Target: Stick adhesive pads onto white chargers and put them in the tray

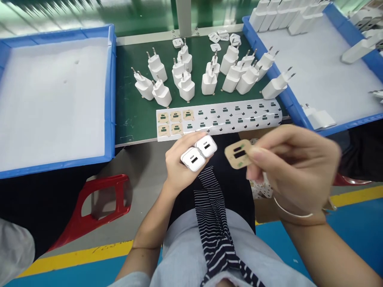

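Two white USB chargers (194, 159) sit side by side in my left hand (177, 163), their port faces turned up toward me. My right hand (295, 167) pinches a tan sticker (238, 154) with two dark port cutouts by its right edge, held in the air just right of the chargers and apart from them. Beyond my hands, at the bench's front edge, lies a sticker sheet (221, 119). Several tan stickers remain at its left end; the rest shows bare white backing with cutout holes.
Several white plug chargers (187, 87) stand prongs-up on the green bench (128, 119). Small white pieces (223, 35) lie behind them. A blue tray (110, 91) lined with white foam is at left; another blue tray (284, 91) at right holds chargers. A red stool (119, 195) stands below left.
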A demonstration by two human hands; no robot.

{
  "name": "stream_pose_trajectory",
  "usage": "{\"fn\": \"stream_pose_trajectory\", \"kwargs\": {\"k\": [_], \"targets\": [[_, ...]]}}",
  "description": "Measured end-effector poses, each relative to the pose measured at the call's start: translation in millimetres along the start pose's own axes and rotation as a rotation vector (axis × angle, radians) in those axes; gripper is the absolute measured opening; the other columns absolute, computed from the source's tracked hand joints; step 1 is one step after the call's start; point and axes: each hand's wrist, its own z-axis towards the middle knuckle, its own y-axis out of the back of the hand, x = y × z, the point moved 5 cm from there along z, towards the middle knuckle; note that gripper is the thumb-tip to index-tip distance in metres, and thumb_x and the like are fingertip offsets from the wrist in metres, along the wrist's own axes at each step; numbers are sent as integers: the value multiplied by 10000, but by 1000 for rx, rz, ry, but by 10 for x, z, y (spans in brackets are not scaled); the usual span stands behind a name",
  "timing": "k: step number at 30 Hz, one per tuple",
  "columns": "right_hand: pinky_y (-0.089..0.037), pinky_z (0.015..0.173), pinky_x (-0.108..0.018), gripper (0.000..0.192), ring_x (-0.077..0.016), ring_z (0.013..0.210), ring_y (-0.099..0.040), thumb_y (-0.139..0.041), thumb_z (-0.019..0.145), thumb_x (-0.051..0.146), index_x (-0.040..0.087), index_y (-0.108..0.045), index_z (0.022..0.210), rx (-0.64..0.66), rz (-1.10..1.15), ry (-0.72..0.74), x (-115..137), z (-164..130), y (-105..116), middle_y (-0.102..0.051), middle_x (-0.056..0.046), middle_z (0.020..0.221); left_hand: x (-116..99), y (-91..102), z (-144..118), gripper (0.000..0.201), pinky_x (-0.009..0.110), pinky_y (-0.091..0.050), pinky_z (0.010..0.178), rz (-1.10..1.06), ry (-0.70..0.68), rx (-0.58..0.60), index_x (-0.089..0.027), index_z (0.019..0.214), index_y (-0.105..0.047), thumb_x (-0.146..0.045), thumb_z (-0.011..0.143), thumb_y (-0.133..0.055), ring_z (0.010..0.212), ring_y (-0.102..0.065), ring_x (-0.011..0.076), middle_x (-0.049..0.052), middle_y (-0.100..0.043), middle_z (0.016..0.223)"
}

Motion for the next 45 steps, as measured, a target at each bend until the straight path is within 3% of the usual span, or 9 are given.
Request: {"fn": "stream_pose_trajectory", "kwargs": {"k": [4, 7, 45], "targets": [[-512, 391, -225, 142, -94, 405, -572, -761, 888, 229, 208, -688, 768, 12, 103, -113, -299, 95, -183, -690, 26, 568, -155, 10, 36, 345, 367, -606, 944, -36, -43, 23, -209, 1161, -731, -273, 831, -807, 1043, -757, 224, 92, -788, 1149], [-521, 396, -229, 151, -97, 403, -572, -777, 876, 263, 205, -685, 772, 35, 147, -149, -375, 121, -244, -686, 27, 558, -213, 18, 51, 341, 367, -613, 935, -22, -65, 30, -208, 1169, -724, -291, 845, -795, 1051, -755, 225, 91, -786, 1160], [-525, 396, -223, 162, -98, 416, -583, -812, 835, 246, 203, -680, 751, 30, 71, -140, -357, 103, -220, -683, 26, 562, -271, 12, 63, 315, 358, -619, 960, -1, -117, 73, -197, 1203, -703, -205, 889, -721, 1082, -748, 222, 87, -783, 1181]]}}
